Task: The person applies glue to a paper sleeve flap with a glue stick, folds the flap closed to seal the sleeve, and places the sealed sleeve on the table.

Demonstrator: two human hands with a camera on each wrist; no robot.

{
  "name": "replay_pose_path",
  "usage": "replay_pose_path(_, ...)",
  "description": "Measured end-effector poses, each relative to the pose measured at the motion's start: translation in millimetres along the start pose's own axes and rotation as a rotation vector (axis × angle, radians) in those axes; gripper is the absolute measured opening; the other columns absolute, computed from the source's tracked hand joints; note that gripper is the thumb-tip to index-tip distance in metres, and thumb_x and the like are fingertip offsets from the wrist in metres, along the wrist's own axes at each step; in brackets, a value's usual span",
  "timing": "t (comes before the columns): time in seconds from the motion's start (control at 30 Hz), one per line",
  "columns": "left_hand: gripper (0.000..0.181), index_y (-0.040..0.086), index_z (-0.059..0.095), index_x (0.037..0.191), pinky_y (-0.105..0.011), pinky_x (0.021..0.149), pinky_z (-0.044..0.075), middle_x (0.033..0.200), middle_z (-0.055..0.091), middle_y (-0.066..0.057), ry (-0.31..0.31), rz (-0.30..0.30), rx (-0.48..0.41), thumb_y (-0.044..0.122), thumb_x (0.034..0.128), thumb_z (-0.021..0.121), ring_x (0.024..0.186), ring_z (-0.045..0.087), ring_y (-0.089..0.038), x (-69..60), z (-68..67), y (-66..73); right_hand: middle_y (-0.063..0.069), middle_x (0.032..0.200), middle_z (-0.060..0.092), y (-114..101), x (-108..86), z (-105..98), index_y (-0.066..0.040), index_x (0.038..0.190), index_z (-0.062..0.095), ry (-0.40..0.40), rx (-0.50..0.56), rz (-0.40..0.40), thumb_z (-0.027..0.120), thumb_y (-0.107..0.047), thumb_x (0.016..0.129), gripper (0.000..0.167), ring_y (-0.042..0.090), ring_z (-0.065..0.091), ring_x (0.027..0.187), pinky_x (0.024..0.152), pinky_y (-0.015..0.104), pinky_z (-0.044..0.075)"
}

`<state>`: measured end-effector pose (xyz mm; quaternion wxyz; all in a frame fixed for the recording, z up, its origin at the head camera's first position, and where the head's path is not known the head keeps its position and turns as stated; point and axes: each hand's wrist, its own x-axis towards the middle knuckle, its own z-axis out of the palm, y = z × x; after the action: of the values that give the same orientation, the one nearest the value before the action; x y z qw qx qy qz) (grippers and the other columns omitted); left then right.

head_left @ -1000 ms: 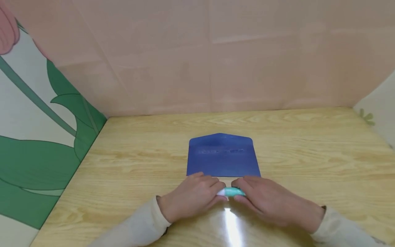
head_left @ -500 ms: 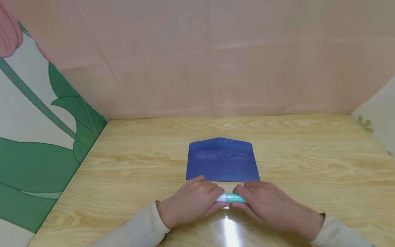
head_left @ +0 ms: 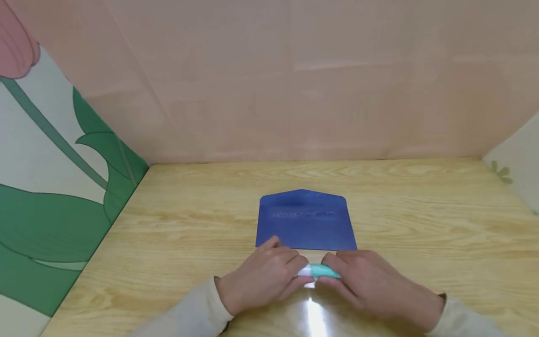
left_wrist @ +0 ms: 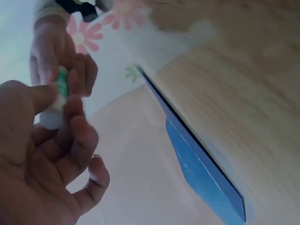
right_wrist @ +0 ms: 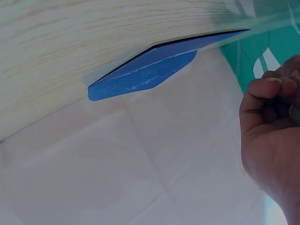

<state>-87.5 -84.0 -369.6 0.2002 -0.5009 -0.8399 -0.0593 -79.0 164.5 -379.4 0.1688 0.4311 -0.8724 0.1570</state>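
Parts the two index fingertips (head_left: 302, 260) slightly more than one second ago. Pinches one mint-and-white tube (head_left: 324, 271) between thumbs and curled fingers: white end in the left hand (head_left: 267, 275), mint end in the right hand (head_left: 375, 283). Holds it above the tabletop (head_left: 421, 210), just on the near side of one blue envelope (head_left: 305, 231). Has that envelope lying flat near the tabletop's middle, with one flap (head_left: 301, 199) opened toward the far edge. Meets one pinkish sheet (head_left: 269, 84) at the far edge, one leaf-patterned panel (head_left: 46, 229) at the left edge, one pale panel (head_left: 520, 159) at the right. Shows yellowish, glossy wood grain; a creased sheet; a smooth, rounded tube; a peaked flap with shiny, uneven streaks (head_left: 303, 214) below it; two pale sleeves (head_left: 185, 311).
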Motion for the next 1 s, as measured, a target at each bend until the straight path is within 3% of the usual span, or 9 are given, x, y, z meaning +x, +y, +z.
replay_pose_path(0.33, 0.021, 0.016, 0.064, 0.096, -0.022, 0.071, 0.038, 0.085, 0.066, 0.011, 0.035, 0.004, -0.053, 0.033, 0.1026, 0.053, 0.071, 0.057, -0.004, -0.4, -0.6, 1.4, -0.023, 0.073, 0.039, 0.8, 1.9, -2.3, -0.027, 0.095, 0.057, 0.007, -0.003, -0.025, 0.063, -0.037, 0.097, 0.013, -0.008, 0.034, 0.064, 0.056, 0.013, 0.032)
replay_pose_path(0.57, 0.021, 0.019, 0.062, 0.089, -0.022, 0.07, 0.04, 0.079, 0.063, 0.013, 0.107, 0.007, -0.034, 0.035, 0.1, 0.058, 0.068, 0.058, -0.002, -1.0, -0.6, 1.8, -0.022, 0.067, 0.03, 1.2, 2.5, -2.6, -0.027, 0.082, 0.049, 0.022, -0.038, -0.046, 0.06, -0.042, 0.097, 0.025, -0.007, 0.027, 0.059, 0.054, 0.011, 0.024)
replay_pose_path(0.8, 0.019, 0.016, 0.066, 0.096, -0.02, 0.069, 0.039, 0.085, 0.066, 0.01, 0.104, 0.012, -0.032, 0.033, 0.1, 0.058, 0.072, 0.058, -0.003, -1.2, -1.6, 2.3, -0.022, 0.069, 0.031, 0.9, 0.6, -1.1, -0.027, 0.082, 0.048, 0.034, -0.027, -0.045, 0.063, -0.04, 0.096, 0.024, -0.007, 0.028, 0.06, 0.055, 0.01, 0.025)
replay_pose_path(1.0, 0.019, 0.017, 0.065, 0.091, -0.021, 0.069, 0.041, 0.081, 0.065, 0.011, 0.11, 0.021, -0.017, 0.034, 0.0991, 0.059, 0.069, 0.058, -0.003, -0.7, -2.3, 2.8, -0.021, 0.067, 0.029, 1.6, 0.0, -0.6, -0.026, 0.079, 0.046, 0.061, -0.041, -0.072, 0.059, -0.042, 0.098, 0.028, -0.006, 0.026, 0.059, 0.054, 0.011, 0.023)
